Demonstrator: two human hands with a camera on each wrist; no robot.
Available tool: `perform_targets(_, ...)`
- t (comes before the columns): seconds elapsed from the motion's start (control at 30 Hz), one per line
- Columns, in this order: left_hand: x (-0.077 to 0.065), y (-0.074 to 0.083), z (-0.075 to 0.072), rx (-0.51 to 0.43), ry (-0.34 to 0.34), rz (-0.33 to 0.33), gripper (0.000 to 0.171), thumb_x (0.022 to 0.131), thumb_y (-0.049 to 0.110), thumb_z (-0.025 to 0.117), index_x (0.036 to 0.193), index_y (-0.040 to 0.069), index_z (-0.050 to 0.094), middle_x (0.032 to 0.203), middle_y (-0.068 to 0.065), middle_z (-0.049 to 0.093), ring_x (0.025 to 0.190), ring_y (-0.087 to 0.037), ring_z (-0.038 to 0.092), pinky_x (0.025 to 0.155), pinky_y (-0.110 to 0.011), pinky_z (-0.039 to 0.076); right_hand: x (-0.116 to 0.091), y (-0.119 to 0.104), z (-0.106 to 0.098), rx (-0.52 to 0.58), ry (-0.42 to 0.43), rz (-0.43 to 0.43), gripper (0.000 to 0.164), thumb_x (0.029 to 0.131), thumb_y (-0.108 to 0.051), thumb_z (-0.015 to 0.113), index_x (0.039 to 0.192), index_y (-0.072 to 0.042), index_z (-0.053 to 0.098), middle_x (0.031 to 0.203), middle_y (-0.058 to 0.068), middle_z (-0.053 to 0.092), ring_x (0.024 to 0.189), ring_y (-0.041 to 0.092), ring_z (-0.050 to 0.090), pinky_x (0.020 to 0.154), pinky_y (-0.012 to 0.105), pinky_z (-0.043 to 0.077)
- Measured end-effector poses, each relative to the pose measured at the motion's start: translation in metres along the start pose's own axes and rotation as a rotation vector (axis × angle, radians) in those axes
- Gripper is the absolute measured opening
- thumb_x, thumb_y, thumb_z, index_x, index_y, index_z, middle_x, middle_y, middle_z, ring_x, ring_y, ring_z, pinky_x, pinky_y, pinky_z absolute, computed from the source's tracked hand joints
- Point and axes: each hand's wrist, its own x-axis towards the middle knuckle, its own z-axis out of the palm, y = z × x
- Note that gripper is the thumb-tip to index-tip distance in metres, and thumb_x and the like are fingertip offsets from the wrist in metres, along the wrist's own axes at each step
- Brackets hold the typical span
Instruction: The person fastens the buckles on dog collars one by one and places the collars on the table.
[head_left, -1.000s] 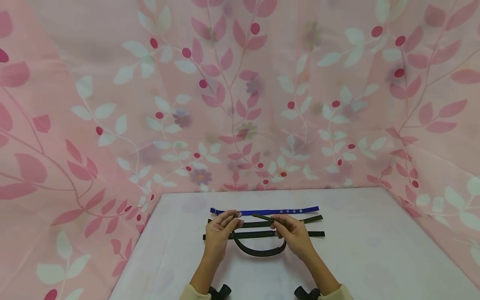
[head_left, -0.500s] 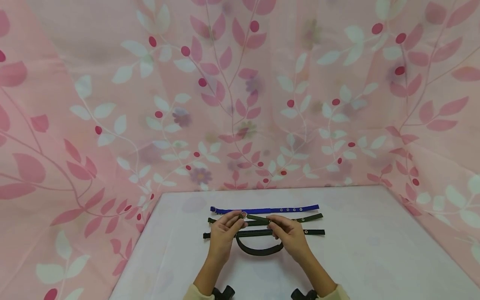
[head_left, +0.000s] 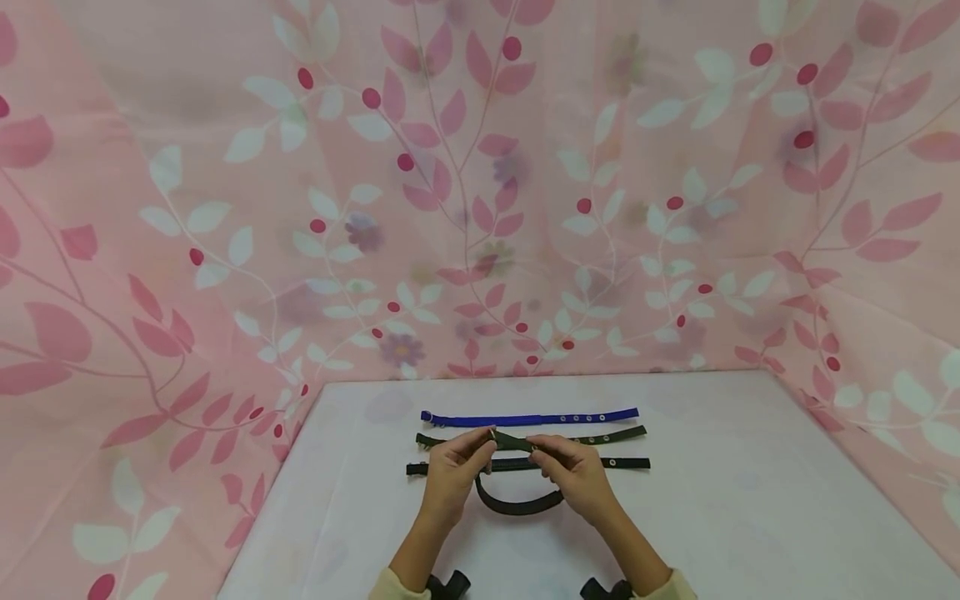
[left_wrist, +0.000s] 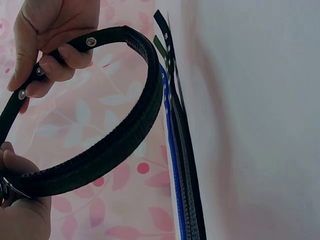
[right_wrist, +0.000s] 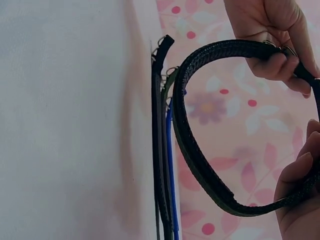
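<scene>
A dark green collar with a black lining [head_left: 517, 507] is bent into a loop between my hands, above the table. My left hand [head_left: 452, 479] pinches its buckle end; the metal buckle [left_wrist: 6, 189] shows at the lower left of the left wrist view. With my right hand [head_left: 583, 479] I pinch the strap end, where metal eyelets [left_wrist: 91, 42] show between the fingers. The strap end reaches the buckle in the head view; whether it passes through is hidden by my fingers. In the right wrist view, metal rings [right_wrist: 270, 44] sit by my left fingers.
Behind my hands three collars lie side by side: a blue one [head_left: 510, 422] farthest, a green one [head_left: 615, 436], and a black one [head_left: 630, 463] nearest. The white-covered table [head_left: 750, 500] meets a pink floral cloth [head_left: 480, 208] at the back and sides.
My hands have come closer together, the left moving rightward. The strap end, apart from the buckle earlier, now meets it, and the collar's loop has narrowed.
</scene>
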Motion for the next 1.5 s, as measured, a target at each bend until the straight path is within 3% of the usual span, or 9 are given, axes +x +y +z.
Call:
perform_targets(0.17,0.0009,0.0013,-0.0013,0.13,-0.008,0.074,0.027,0.093,0.011,0.068,0.117,-0.001,0.07,0.089,-0.003,0.067,0.064,-0.006,0.051,0.055,-0.017,0.044,0.0012,-0.0007,-0.0019,-0.023,-0.02,-0.005,0.02,0.096,-0.015,0.065,0.114,-0.01,0.072,0.089,0.02,0.068,0.071,0.008,0.058,0.061,0.024,0.053)
perform_targets(0.33,0.0028,0.0022,-0.0038,0.178,-0.03,0.099,0.028,0.094,0.012,0.067,0.119,-0.001,0.07,0.093,-0.005,0.066,0.063,-0.004,0.047,0.053,-0.017,0.039,0.0027,0.0012,-0.0008,-0.012,-0.06,-0.009,0.02,0.097,-0.014,0.064,0.113,-0.006,0.072,0.091,0.016,0.07,0.071,0.006,0.056,0.061,0.024,0.051)
perform_targets(0.47,0.003,0.0042,-0.0041,0.157,-0.04,0.099,0.027,0.094,0.007,0.065,0.119,-0.005,0.068,0.108,-0.007,0.071,0.079,-0.002,0.058,0.065,-0.015,0.048,0.0027,0.0037,0.0,-0.007,-0.087,-0.015,0.019,0.096,-0.012,0.064,0.112,-0.006,0.072,0.09,0.015,0.069,0.071,0.006,0.056,0.06,0.024,0.052)
perform_targets(0.57,0.0026,0.0053,-0.0041,0.167,-0.05,0.112,0.027,0.094,0.004,0.064,0.118,-0.009,0.067,0.114,-0.017,0.07,0.094,-0.003,0.063,0.078,-0.017,0.053,0.0022,0.0043,-0.0003,0.003,-0.097,-0.008,0.018,0.096,-0.013,0.064,0.111,-0.007,0.072,0.09,0.017,0.068,0.072,0.006,0.056,0.061,0.024,0.052)
perform_targets(0.73,0.0014,0.0044,-0.0038,0.244,-0.058,0.098,0.026,0.095,0.008,0.064,0.116,-0.007,0.069,0.109,-0.028,0.068,0.087,-0.004,0.062,0.075,-0.017,0.053,0.001,0.0059,-0.0006,0.022,-0.117,0.004,0.02,0.097,-0.013,0.063,0.113,-0.004,0.071,0.093,0.02,0.067,0.074,0.007,0.055,0.063,0.024,0.052)
perform_targets(0.93,-0.0008,0.0026,-0.003,0.307,-0.038,0.043,0.021,0.097,0.009,0.062,0.114,0.003,0.072,0.105,-0.019,0.069,0.079,-0.006,0.051,0.067,-0.017,0.043,0.0002,0.0056,-0.0007,0.057,-0.123,0.009,0.021,0.096,-0.011,0.063,0.113,0.0,0.069,0.095,0.018,0.067,0.076,0.012,0.057,0.065,0.024,0.053)
perform_targets(1.07,-0.002,0.0023,-0.0034,0.311,-0.059,0.039,0.023,0.099,0.011,0.058,0.115,0.001,0.071,0.106,-0.02,0.069,0.084,-0.007,0.054,0.073,-0.018,0.047,-0.0003,0.0041,0.0018,0.071,-0.137,-0.016,0.02,0.096,-0.009,0.063,0.113,0.0,0.069,0.092,0.017,0.065,0.075,0.013,0.057,0.065,0.024,0.053)
perform_targets(1.23,-0.0025,0.003,-0.0064,0.311,-0.099,0.086,0.024,0.101,0.013,0.055,0.112,-0.001,0.071,0.109,-0.022,0.069,0.095,-0.01,0.06,0.084,-0.023,0.05,-0.0017,0.0014,0.0039,0.054,-0.155,-0.053,0.019,0.096,-0.007,0.063,0.113,0.0,0.069,0.09,0.015,0.063,0.074,0.007,0.056,0.063,0.025,0.053)
perform_targets(1.5,-0.0043,0.0055,-0.0039,0.387,-0.147,0.166,0.025,0.104,0.01,0.048,0.116,-0.001,0.068,0.108,-0.018,0.068,0.092,-0.011,0.058,0.081,-0.023,0.049,-0.0014,-0.0019,0.0062,0.046,-0.099,-0.071,0.019,0.096,-0.006,0.062,0.114,0.0,0.069,0.093,0.015,0.066,0.073,0.008,0.055,0.062,0.025,0.053)
